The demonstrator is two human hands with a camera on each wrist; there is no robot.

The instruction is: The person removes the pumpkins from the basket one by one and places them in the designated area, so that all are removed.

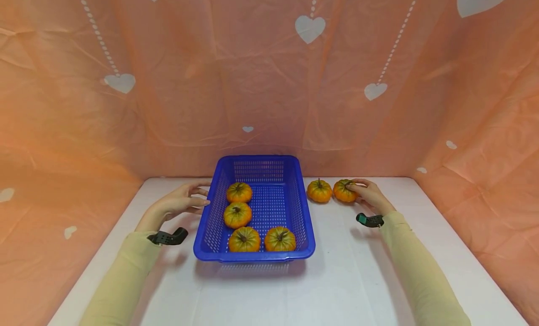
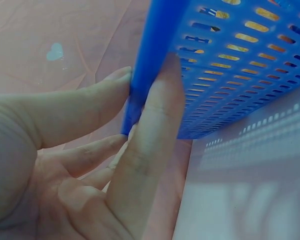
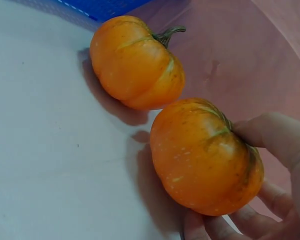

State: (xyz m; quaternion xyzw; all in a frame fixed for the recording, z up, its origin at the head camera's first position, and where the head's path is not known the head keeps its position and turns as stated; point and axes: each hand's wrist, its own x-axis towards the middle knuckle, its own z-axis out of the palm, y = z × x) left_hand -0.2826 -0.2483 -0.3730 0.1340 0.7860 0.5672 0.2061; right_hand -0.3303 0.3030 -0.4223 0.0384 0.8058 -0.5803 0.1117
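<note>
A blue plastic basket (image 1: 254, 257) with slotted walls stands mid-table. Its left rim is pinched between the thumb and fingers of my left hand (image 1: 178, 202); the left wrist view shows the index finger (image 2: 157, 115) along the outer wall. At the right, my right hand (image 1: 372, 197) grips a small orange pumpkin (image 1: 342, 191), thumb near its stem and fingers beneath. Just left of that one, a second small pumpkin (image 1: 319, 191) sits on the table beside the basket. Several more pumpkins lie inside the basket, including one at the front left (image 1: 244, 240).
A white-covered table (image 1: 337, 279) lies under everything. Orange cloth (image 1: 261, 83) with white hearts hangs behind the table and at both sides. Each wrist wears a black band, such as the left one (image 1: 168, 237).
</note>
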